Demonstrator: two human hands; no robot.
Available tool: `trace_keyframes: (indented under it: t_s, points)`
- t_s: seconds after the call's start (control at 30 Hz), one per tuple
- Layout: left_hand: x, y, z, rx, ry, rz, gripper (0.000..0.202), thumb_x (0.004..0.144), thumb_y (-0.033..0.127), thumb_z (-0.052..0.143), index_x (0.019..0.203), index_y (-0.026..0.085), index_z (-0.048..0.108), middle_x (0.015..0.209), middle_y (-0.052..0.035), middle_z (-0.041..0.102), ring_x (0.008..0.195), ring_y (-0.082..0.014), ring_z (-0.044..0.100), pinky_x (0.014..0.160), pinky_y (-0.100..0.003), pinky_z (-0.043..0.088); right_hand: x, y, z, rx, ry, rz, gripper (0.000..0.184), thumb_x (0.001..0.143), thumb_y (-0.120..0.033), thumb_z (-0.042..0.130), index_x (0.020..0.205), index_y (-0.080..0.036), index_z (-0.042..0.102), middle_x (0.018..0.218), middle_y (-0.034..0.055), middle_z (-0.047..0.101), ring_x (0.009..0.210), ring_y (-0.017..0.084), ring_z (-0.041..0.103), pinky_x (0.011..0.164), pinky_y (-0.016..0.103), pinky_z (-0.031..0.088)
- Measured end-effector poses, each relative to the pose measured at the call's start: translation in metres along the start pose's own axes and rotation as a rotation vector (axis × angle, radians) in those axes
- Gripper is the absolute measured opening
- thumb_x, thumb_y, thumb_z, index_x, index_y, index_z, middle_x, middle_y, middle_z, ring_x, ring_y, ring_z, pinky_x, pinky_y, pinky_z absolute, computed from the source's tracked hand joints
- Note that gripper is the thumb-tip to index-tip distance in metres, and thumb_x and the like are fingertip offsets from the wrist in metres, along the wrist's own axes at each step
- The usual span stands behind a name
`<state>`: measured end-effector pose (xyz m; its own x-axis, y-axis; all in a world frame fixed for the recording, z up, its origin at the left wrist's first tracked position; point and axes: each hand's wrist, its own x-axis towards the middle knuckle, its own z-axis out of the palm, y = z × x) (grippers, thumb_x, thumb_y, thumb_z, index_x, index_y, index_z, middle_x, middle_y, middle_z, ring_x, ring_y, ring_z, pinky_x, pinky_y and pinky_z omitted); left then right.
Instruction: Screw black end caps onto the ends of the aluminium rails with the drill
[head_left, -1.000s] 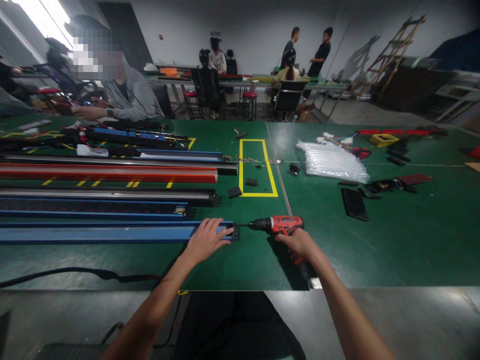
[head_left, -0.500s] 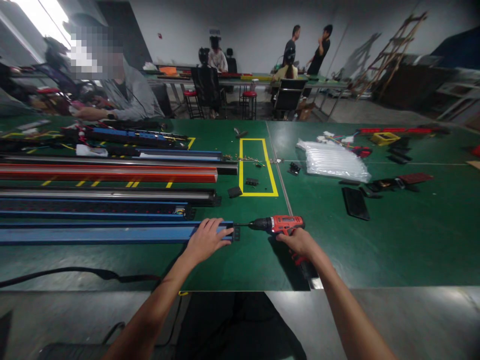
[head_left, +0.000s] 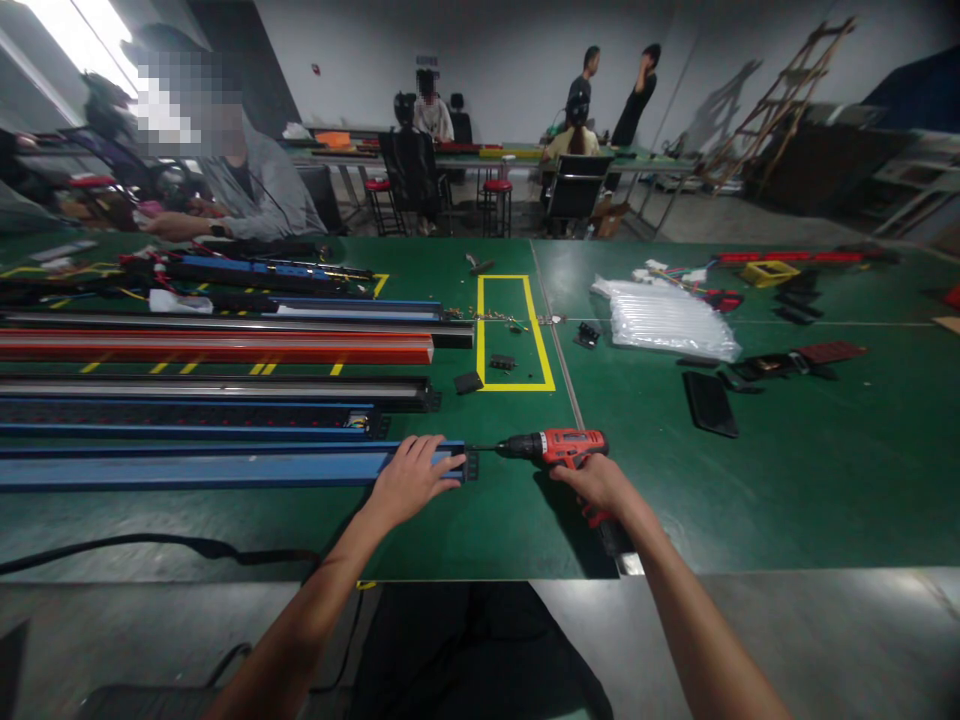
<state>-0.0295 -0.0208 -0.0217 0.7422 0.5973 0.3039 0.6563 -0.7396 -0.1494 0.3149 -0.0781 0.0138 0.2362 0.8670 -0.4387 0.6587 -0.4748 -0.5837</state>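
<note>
My right hand [head_left: 596, 483] is wrapped round the handle of a red and black cordless drill [head_left: 574, 446], which lies level and points left. Its long thin bit [head_left: 486, 447] reaches the black end cap [head_left: 472, 465] of a long blue profile [head_left: 195, 467]. Across the right end of that profile lies my left hand [head_left: 412, 478], its fingers over the far edge and the thumb near the cap. Whether the bit sits in a screw is too small to tell.
Beyond the blue profile lie several more long profiles, among them an orange-red one [head_left: 225, 347]. Small screws and black caps [head_left: 502, 362] lie around a yellow taped rectangle. A black phone [head_left: 710, 404] and clear air-cushion wrap [head_left: 667, 320] are at right. A co-worker [head_left: 262, 190] sits across the table.
Both hands, the drill and the blue profile keep practically the same places. The view has shifted very slightly. In the background, a standing person's arm has moved.
</note>
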Motion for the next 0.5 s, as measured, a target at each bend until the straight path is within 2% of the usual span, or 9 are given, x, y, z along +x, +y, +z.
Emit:
trace_keyframes:
  t_s: [0.17, 0.5]
  points:
    - [0.0002, 0.0002, -0.0001, -0.011, 0.006, -0.011, 0.042, 0.092, 0.051, 0.061, 0.130, 0.032, 0.063, 0.126, -0.0133, 0.062, 0.116, -0.0288, 0.057, 0.099, -0.047, 0.044, 0.0003, -0.0002, -0.0003, -0.002, -0.008, 0.010, 0.025, 0.077, -0.040, 0.068, 0.068, -0.017, 0.065, 0.060, 0.0032, 0.065, 0.052, 0.015, 0.059, 0.048, 0.024, 0.040]
    - [0.0007, -0.0004, -0.0005, -0.003, -0.003, 0.001, 0.043, 0.091, 0.051, 0.062, 0.129, 0.031, 0.064, 0.125, -0.0143, 0.061, 0.115, -0.0298, 0.057, 0.098, -0.046, 0.045, 0.0028, 0.0046, 0.0028, -0.014, 0.007, -0.003, 0.028, 0.075, -0.045, 0.068, 0.068, -0.018, 0.065, 0.062, 0.0038, 0.066, 0.053, 0.016, 0.061, 0.048, 0.024, 0.041]
